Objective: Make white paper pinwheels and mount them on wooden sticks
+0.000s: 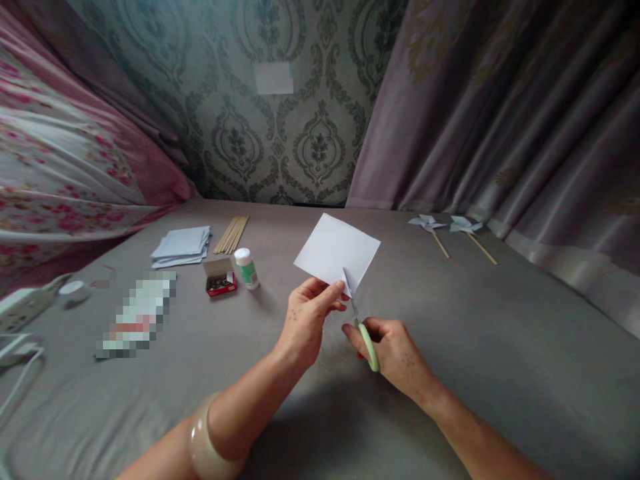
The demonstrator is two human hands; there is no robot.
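Observation:
My left hand (306, 319) pinches the near corner of a white square of paper (334, 250) and holds it up over the grey bed sheet. My right hand (389, 350) grips pale green-handled scissors (361, 327). Their blades point up and away and meet the paper's lower edge, right beside my left thumb. A pale bangle sits on my left forearm.
On the sheet to the left lie a stack of white paper squares (183, 245), a bundle of wooden sticks (232, 234), an open red box of pins (221, 278), a small glue bottle (247, 268) and a tape roll (73, 291). Two paper pinwheels (453, 228) lie at the far right, near the curtain.

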